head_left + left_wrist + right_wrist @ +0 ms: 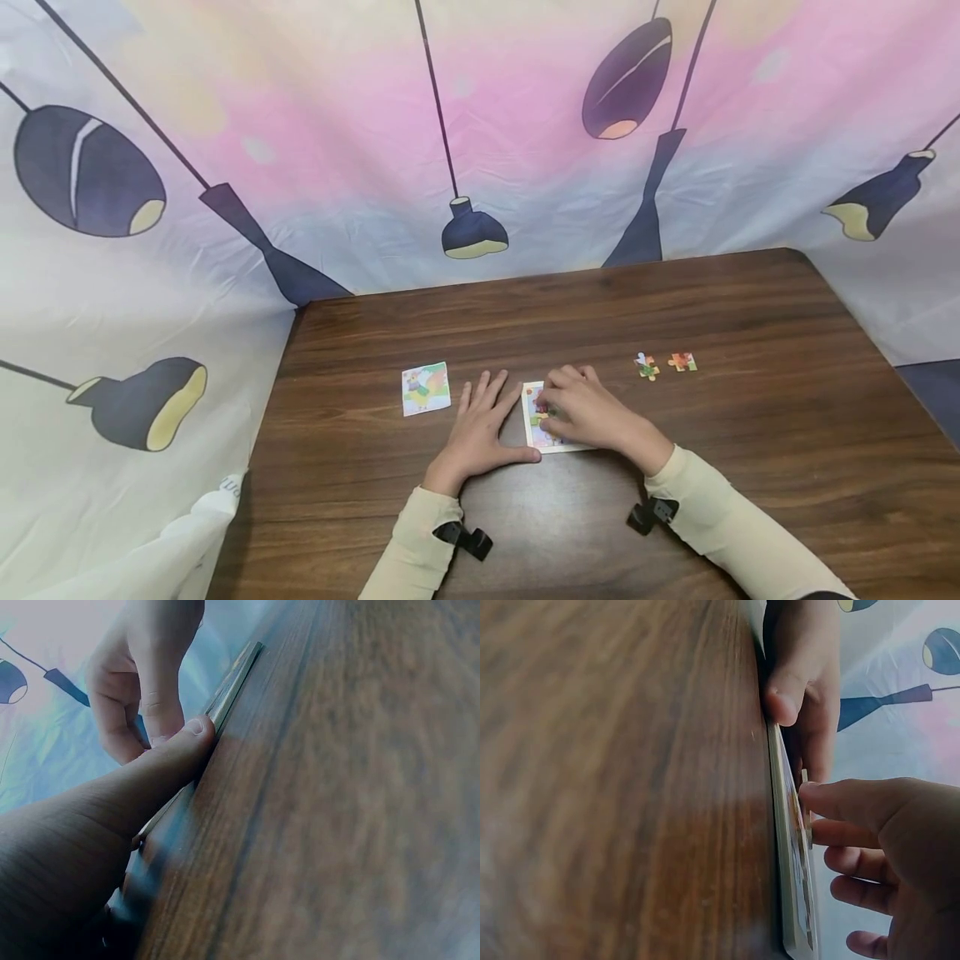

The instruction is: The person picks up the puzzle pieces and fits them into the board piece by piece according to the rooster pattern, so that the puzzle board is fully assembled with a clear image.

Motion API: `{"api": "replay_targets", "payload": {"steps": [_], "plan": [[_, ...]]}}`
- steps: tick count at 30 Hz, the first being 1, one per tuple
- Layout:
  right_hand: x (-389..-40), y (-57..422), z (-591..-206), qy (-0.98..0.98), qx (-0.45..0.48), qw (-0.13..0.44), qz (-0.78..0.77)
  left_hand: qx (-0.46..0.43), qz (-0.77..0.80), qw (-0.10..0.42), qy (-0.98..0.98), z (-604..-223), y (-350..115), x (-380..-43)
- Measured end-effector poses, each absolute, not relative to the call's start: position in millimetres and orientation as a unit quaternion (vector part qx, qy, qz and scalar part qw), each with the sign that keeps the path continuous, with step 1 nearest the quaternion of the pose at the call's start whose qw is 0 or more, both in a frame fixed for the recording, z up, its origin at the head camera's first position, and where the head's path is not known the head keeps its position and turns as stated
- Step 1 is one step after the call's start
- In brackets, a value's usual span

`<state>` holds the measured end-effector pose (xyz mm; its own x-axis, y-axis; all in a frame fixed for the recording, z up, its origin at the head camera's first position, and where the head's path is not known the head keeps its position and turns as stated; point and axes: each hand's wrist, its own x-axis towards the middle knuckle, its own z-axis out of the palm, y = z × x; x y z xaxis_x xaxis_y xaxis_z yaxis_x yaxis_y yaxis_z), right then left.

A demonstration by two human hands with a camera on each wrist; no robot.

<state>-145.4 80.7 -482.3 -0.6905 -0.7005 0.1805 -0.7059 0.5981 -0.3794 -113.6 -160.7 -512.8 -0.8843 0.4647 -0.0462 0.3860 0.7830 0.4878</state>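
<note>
In the head view a small jigsaw puzzle board (528, 427) with a pale frame lies on the brown table, its right side hidden by a hand. My left hand (477, 432) is spread flat beside its left edge, the thumb touching the near-left corner. Over the board, my right hand (588, 414) pinches a thin puzzle piece (805, 777) between thumb and forefinger, close above the picture surface. The right wrist view shows that piece edge-on, with the other fingers loosely bent. The left wrist view catches the board's edge (244, 671) beyond the left thumb.
Two loose puzzle pieces, one green and blue (647, 367) and one orange-red (682, 362), lie right of the board. Left of my left hand lies a square picture card (425, 389). A printed fabric backdrop (360, 167) hangs behind the wooden table (750, 467).
</note>
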Motion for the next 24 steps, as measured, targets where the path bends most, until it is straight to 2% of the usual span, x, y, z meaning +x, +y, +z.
{"api": "replay_targets", "payload": {"steps": [10,24], "plan": [[-144.4,82.3,-484.4,-0.891,0.392,-0.003,0.228,0.226,0.242,0.082,0.94,-513.2,-160.0,-113.7],[-145.6,80.7,-484.5,-0.893,0.399,0.014,0.207,0.223,0.242,0.081,0.941,-516.1,-159.9,-115.1]]}}
